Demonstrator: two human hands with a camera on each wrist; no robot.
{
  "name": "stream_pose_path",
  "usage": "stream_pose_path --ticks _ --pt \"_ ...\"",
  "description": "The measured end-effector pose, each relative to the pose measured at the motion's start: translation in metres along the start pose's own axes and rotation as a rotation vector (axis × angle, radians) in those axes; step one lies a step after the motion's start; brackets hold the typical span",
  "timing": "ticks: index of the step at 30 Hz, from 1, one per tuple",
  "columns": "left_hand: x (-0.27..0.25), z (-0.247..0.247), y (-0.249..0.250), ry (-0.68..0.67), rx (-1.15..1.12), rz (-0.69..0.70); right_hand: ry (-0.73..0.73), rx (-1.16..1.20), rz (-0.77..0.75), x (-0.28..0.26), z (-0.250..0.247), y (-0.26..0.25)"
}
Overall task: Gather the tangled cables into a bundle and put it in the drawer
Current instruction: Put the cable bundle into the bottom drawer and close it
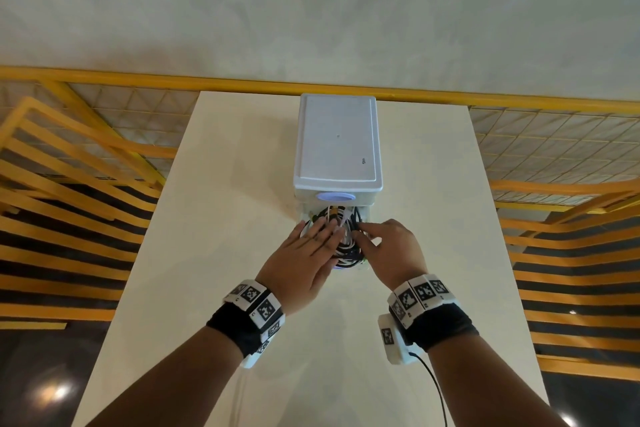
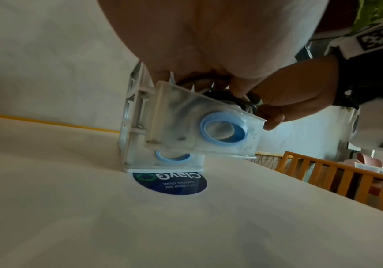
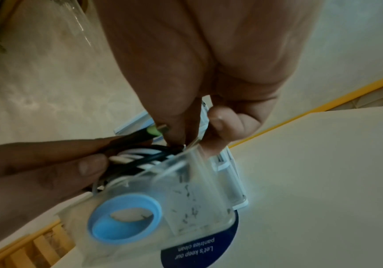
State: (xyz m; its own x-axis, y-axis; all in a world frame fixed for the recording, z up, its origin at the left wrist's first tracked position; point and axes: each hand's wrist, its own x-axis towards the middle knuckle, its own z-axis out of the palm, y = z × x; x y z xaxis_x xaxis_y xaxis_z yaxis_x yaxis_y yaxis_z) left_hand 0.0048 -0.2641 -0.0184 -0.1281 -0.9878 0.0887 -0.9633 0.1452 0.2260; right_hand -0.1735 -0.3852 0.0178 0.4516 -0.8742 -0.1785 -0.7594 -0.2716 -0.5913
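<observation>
A white plastic drawer unit (image 1: 337, 142) stands on the table, with its clear drawer (image 2: 199, 125) pulled out toward me. The tangled black and white cables (image 1: 349, 251) lie coiled inside the drawer. My left hand (image 1: 317, 243) lies flat on the bundle with straight fingers and presses it down. My right hand (image 1: 362, 235) is at the drawer's right side. Its index finger and thumb pinch the black cables (image 3: 135, 154) at the drawer's edge. A green-tipped plug (image 3: 154, 130) sticks up from the pile. My hands hide most of the bundle.
The white table (image 1: 242, 184) stretches around the unit, and a round blue sticker (image 2: 170, 183) lies under the unit's front. A yellow railing (image 1: 104, 74) and wooden slats run behind and beside the table. The drawer (image 2: 174, 156) below is closed.
</observation>
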Motion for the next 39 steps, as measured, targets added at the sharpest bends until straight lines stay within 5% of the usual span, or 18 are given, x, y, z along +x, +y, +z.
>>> stream_pose_path --ticks 10,15,19,25,30,35,39 --pt "0.019 -0.014 -0.001 -0.074 -0.124 -0.027 0.015 0.080 0.009 0.001 0.003 0.003" --pt "0.024 -0.007 -0.014 0.105 -0.162 0.034 -0.034 0.182 0.012 -0.010 -0.006 -0.002" --pt "0.021 -0.009 -0.014 0.185 -0.263 -0.017 0.076 0.362 0.059 -0.037 -0.005 0.016" --pt "0.024 -0.012 -0.012 0.323 -0.252 -0.166 0.101 0.111 -0.352 -0.036 0.005 0.007" --pt "0.027 -0.012 -0.009 0.255 -0.254 -0.226 0.167 0.091 -0.252 -0.039 0.001 -0.010" --pt "0.021 -0.029 -0.013 0.225 -0.301 -0.175 -0.375 -0.145 0.014 -0.068 0.004 -0.013" --pt "0.005 -0.033 -0.023 0.322 -0.401 -0.216 -0.610 -0.088 0.089 -0.074 0.034 -0.023"
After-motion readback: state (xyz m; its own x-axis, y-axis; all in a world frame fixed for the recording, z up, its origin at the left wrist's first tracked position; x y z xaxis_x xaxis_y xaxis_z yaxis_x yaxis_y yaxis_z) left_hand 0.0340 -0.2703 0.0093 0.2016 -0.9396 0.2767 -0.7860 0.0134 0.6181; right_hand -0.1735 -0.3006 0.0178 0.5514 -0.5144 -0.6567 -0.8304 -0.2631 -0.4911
